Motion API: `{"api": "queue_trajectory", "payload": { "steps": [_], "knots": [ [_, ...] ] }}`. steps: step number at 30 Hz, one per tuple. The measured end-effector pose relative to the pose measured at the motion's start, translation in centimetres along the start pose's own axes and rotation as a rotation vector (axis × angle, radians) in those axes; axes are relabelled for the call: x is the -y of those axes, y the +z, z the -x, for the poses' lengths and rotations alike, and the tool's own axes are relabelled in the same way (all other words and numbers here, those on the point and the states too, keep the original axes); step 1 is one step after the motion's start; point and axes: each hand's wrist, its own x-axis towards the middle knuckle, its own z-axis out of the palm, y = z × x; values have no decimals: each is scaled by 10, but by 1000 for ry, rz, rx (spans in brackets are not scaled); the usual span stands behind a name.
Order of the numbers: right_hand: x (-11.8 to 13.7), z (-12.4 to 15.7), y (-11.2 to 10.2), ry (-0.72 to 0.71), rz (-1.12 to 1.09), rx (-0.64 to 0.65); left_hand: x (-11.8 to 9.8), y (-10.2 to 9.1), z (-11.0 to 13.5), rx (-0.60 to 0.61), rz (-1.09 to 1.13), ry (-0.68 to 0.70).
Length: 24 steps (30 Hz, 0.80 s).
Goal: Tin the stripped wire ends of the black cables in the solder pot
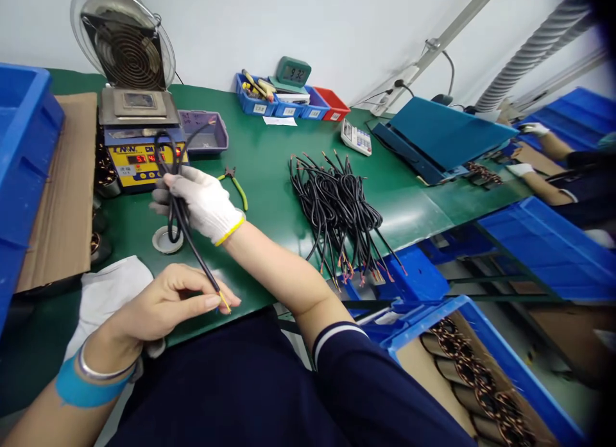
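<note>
My right hand (202, 200), in a white glove, is closed round a looped black cable (174, 177) in front of the yellow solder pot (139, 161). The cable runs down to my bare left hand (166, 303), which pinches its stripped end between thumb and fingers at the table's front edge. A blue band and a metal bangle sit on my left wrist. A pile of several black cables (337, 206) with stripped ends lies on the green mat to the right.
A fan (122, 40) stands behind the solder pot. Green-handled cutters (235, 184), a purple tray (205, 129), small parts bins (289, 101), a clock (293, 72) and a calculator (356, 138) lie on the mat. Blue crates hold copper coils (476, 383). Another person's gloved hands (522, 168) work at right.
</note>
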Motion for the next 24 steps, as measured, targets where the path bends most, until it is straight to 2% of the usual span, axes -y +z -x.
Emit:
{"api": "queue_trajectory", "payload": {
  "steps": [5,9,15,17,18,19,21,22,23,24],
  "knots": [
    [-19,2,17,91,47,159,-2,1,1,75,10,32],
    [-26,4,19,55,100,220,-4,0,3,139,-6,32],
    [-13,14,12,0,148,213,-2,-2,3,184,-36,51],
    [0,14,7,-44,128,220,1,-1,3,137,-118,76],
    [8,14,4,-77,117,209,3,-1,2,33,-182,98],
    [16,12,1,-118,106,185,5,-1,1,-143,-251,133],
    [33,6,-7,-213,85,96,9,-4,0,-644,-336,260],
    [41,2,-10,-262,78,37,10,-6,-1,-893,-314,356],
    [46,-4,-14,-310,80,-24,11,-9,-2,-1084,-243,457],
    [49,-11,-17,-354,96,-77,11,-11,-2,-1212,-140,551]
  ]
}}
